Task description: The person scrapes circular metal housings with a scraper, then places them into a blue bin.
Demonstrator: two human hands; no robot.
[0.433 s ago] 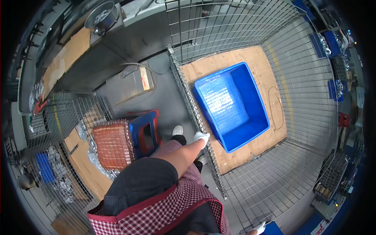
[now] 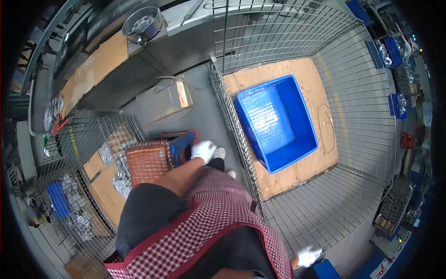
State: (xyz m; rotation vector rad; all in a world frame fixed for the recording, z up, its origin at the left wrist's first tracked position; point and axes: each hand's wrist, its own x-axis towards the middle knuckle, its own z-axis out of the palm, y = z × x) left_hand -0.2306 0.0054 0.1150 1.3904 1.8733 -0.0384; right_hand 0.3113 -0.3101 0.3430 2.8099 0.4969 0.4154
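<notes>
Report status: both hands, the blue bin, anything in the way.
Left hand near blue-and-red stool, nothing visible in it; right hand blurred, by the wire cage. Blue bin on the cage's board. Wire panel between left hand and bin.

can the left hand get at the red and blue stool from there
Probably yes: the left hand hangs right beside the red and blue stool, with nothing visible between them.

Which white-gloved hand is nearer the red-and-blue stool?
The left hand, which shows right beside the stool; the right hand is well away, near the wire cage.
</notes>
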